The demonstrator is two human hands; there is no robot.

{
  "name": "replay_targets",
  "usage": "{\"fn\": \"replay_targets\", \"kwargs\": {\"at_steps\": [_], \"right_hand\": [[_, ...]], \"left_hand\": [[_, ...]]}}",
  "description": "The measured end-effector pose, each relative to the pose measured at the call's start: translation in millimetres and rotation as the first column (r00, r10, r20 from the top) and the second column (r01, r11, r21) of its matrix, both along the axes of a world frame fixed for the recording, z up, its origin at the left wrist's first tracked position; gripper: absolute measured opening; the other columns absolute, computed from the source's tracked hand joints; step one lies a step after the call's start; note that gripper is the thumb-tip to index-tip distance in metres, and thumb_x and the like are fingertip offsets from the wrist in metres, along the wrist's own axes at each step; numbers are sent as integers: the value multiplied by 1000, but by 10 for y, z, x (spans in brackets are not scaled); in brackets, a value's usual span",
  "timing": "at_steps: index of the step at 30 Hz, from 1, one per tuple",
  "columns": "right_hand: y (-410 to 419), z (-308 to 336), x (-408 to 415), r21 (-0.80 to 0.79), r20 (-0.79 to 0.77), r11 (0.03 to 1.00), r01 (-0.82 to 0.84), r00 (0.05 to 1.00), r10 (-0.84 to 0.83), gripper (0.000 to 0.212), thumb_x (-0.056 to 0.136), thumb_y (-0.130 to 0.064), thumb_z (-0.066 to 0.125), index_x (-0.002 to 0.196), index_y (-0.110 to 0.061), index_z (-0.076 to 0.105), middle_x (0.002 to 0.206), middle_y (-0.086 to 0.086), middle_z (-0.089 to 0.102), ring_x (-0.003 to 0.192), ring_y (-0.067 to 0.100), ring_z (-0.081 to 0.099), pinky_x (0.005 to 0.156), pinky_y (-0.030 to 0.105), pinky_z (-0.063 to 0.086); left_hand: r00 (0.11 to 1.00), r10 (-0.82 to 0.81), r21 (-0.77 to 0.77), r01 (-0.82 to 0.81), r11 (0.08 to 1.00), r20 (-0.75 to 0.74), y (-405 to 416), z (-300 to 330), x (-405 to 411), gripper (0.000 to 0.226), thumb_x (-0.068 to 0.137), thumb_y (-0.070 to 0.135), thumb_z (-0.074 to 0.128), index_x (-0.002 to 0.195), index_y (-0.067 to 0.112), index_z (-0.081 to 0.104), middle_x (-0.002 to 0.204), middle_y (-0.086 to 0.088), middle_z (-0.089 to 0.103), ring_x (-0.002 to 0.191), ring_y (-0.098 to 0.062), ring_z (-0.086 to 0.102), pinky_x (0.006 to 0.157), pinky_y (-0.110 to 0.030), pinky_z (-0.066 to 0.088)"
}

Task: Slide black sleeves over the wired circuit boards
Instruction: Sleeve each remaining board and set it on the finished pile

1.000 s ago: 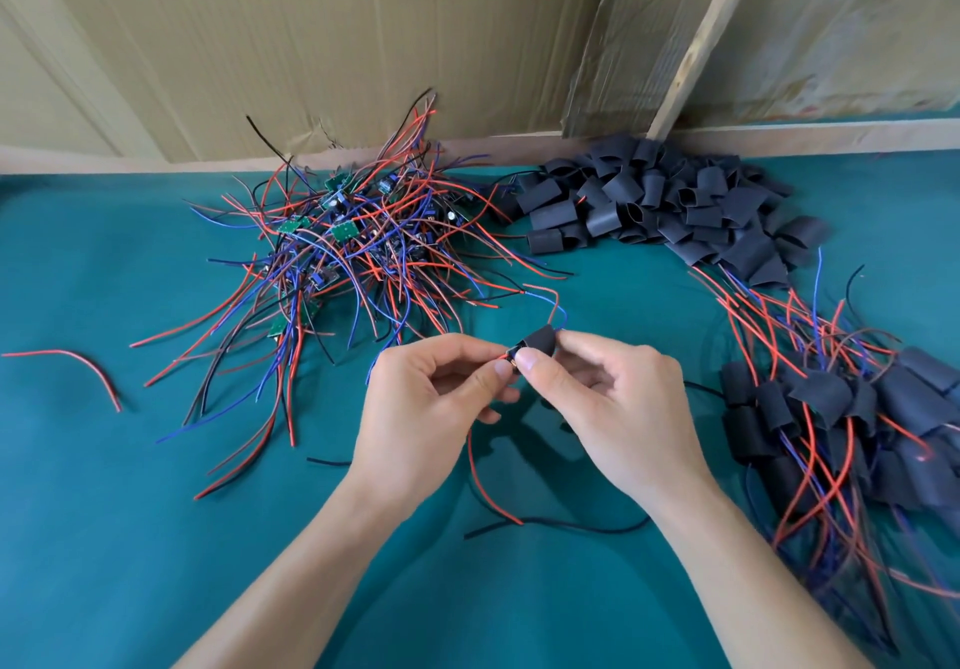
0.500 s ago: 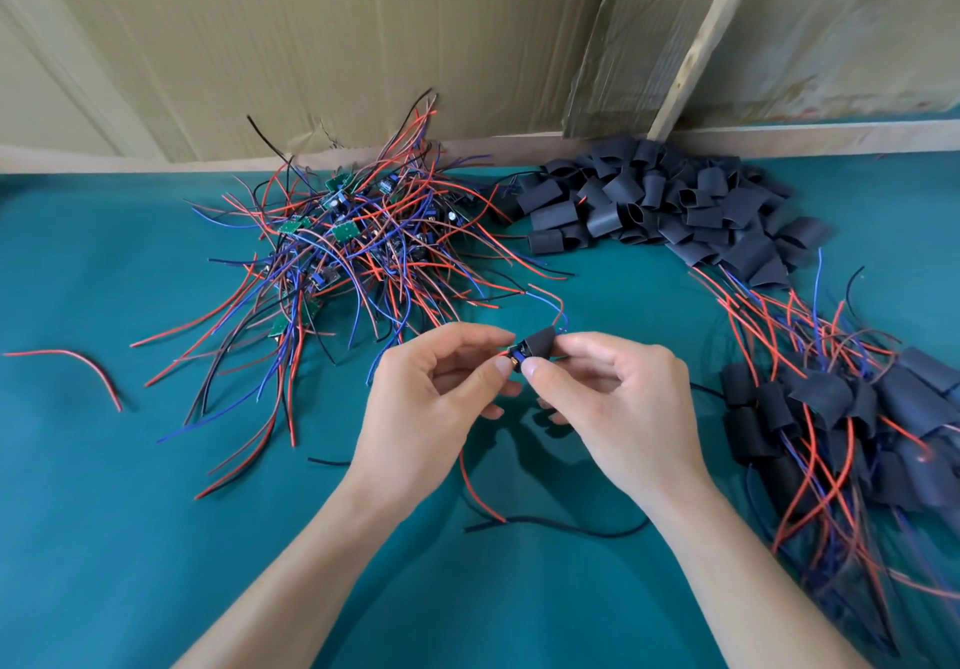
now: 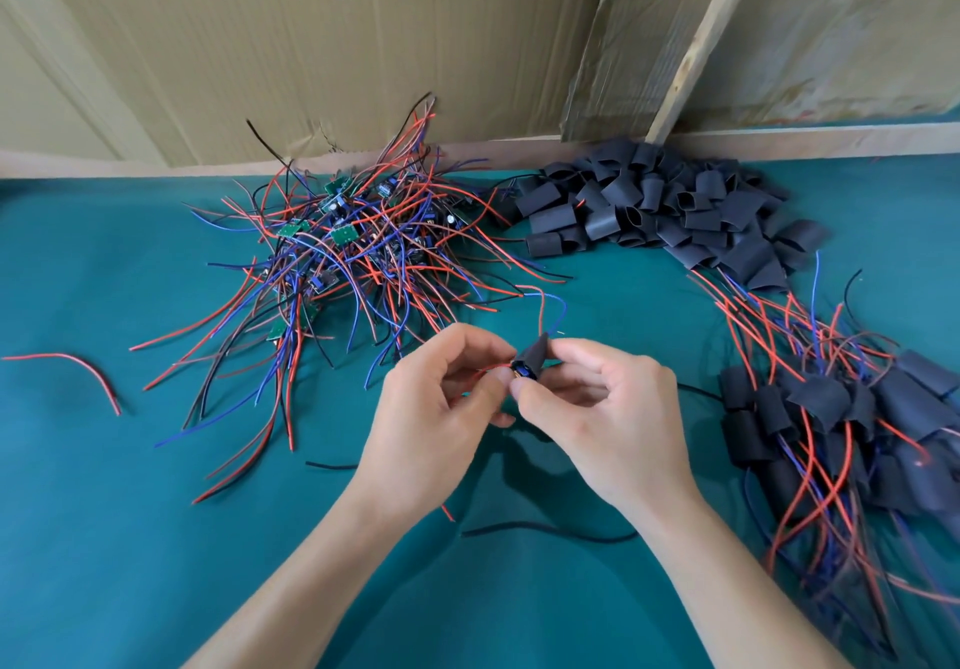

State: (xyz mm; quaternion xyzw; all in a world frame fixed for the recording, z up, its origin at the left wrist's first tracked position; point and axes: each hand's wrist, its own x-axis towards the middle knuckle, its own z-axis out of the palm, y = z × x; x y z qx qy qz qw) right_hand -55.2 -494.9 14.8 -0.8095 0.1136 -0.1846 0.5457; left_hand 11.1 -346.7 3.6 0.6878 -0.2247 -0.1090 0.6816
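My left hand point(image 3: 441, 408) and right hand point(image 3: 602, 408) both pinch one black sleeve point(image 3: 535, 356) on a circuit board point(image 3: 521, 371), above the teal cloth table point(image 3: 130, 538). Cardboard wall point(image 3: 260, 45) behind; wooden slat point(image 3: 701, 39) leaning.

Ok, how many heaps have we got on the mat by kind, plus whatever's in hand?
Heap of unsleeved wired boards: 1
Heap of empty black sleeves: 1
Heap of sleeved boards: 1
Part-sleeved board, pinched between left hand and right hand: 1
Total: 4
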Motion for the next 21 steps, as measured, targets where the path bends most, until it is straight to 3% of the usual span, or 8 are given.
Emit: {"fn": "replay_targets", "kwargs": {"at_steps": [6,9,14,18,21], "right_hand": [[-81,43,12,17,-7,997,-73,997,73,21,74,-37,84,92,-30,79,74,-12,77,66,8,74,65,19,56],[-112,58,7,42,1,996,-81,997,81,29,69,-45,84,97,-38,78,76,-10,78,71,11,76,69,26,60],[-158,34,23,13,31,999,-52,998,51,28,67,-45,88,90,-51,74,72,-13,77,65,11,73,64,25,59],[-162,-6,20,-170,59,985,16,998,-6,35,66,-46,92,94,-35,74,67,-15,72,55,7,64,57,20,53],[-106,-15,26,-287,118,958,22,993,12,38,68,-39,92,100,-28,75,76,-13,71,66,9,68,65,17,54]], "left_hand": [[998,-33,57,30,998,61,25,4,16,44,98,-6,54,113,32,70,88,9,70,77,-21,71,72,-30,60],[996,-56,73,51,996,74,41,21,28,42,99,-5,53,116,29,71,84,7,69,77,-19,70,71,-30,60],[997,-68,66,70,995,-36,42,50,11,33,100,-5,54,110,20,73,78,-3,72,75,-19,72,69,-27,58],[972,-137,56,150,987,-191,87,98,47,18,97,11,62,110,15,73,87,-8,78,80,-22,75,71,-27,58],[951,-142,26,155,988,-273,109,133,67,17,96,15,68,111,7,71,90,-15,78,80,-25,75,69,-26,59]]}}
